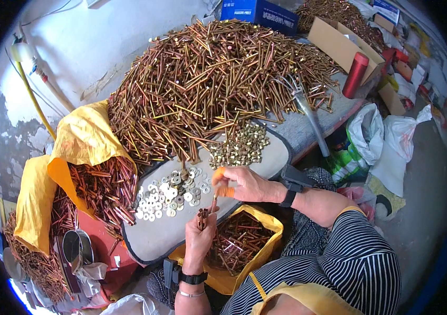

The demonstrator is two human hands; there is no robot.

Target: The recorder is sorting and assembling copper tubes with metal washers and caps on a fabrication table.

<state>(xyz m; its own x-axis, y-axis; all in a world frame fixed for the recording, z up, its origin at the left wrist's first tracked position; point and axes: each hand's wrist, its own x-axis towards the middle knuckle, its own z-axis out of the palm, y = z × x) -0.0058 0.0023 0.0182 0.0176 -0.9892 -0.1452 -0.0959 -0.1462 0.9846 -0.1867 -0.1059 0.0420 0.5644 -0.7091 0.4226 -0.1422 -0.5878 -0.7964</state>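
Note:
My left hand (198,242) is closed around several copper-coloured bolts (202,218), their ends sticking up out of the fist. One bolt (214,203) stands apart from the bunch, its tip just below my right hand (247,184). Orange coverings wrap the fingertips of that right hand; the fingers are curled together, and whatever they pinch is hidden. Flat washers (168,194) lie spread on the grey mat to the left of my hands. Beyond the right hand sits a heap of small brass-coloured nuts (239,146). Below my hands is a yellow sack (270,220) holding more bolts.
A large mound of long bolts (207,73) covers the far side of the mat (155,233). Yellow sacks (84,134) spill bolts at left, near a metal pan (78,247). At right are a cardboard box (339,44), a red cylinder (356,75) and white plastic bags (399,136).

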